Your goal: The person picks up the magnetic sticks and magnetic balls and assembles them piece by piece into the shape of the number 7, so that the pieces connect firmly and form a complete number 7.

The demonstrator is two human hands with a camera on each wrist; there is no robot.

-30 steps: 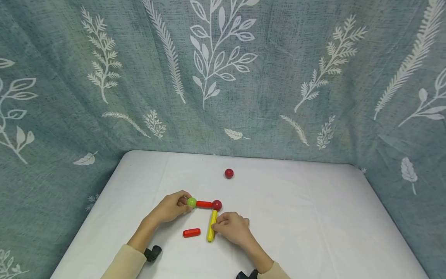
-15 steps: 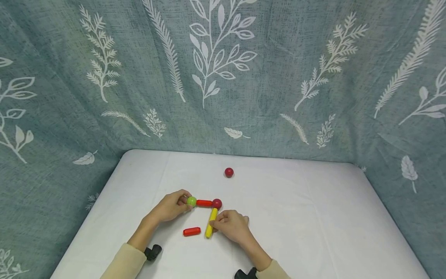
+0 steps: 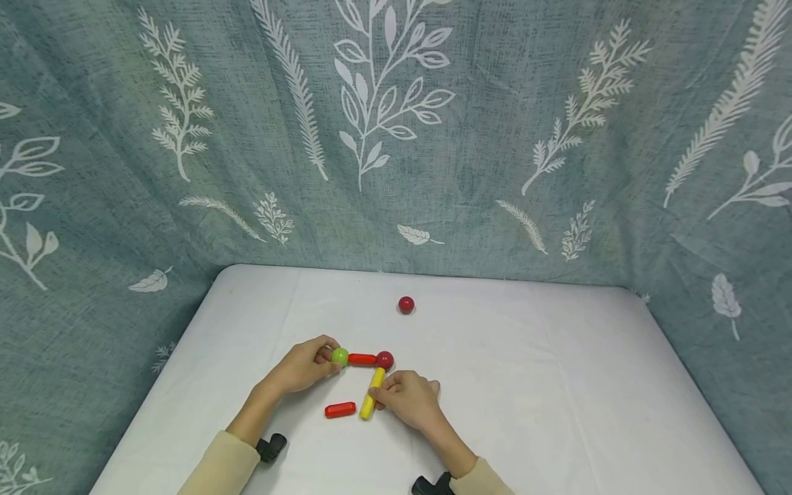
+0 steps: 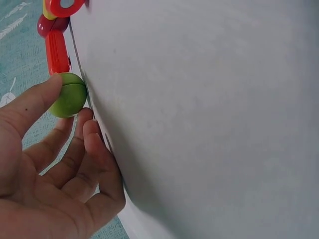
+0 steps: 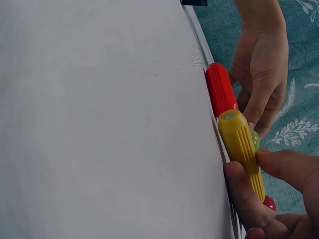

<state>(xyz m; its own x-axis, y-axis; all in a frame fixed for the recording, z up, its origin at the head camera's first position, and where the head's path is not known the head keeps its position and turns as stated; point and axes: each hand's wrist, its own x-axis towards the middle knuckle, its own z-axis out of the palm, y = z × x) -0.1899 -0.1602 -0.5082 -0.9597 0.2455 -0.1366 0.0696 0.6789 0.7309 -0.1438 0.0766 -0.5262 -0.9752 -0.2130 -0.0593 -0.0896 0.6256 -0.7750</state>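
My left hand (image 3: 303,366) pinches a green ball (image 4: 70,95) between thumb and fingers. From that ball a short red rod (image 3: 362,359) runs right to a dark red ball (image 3: 385,359). A longer yellow rod (image 5: 239,144) meets the dark red ball at its far end and slants toward the person. My right hand (image 3: 410,399) pinches this yellow rod between thumb and fingers at about its middle. Between the two hands, a loose red rod (image 3: 340,410) lies on the white table, left of the yellow rod's near end.
A second dark red ball (image 3: 405,305) sits farther back on the white-covered table (image 3: 526,385). Behind the table's far edge hangs a green-blue cloth (image 3: 470,137) with white leaf patterns. Black wrist cameras are strapped to both forearms.
My right hand has swung the yellow rod's near end to the left, toward the loose red rod. The left hand has kept its hold on the green ball.
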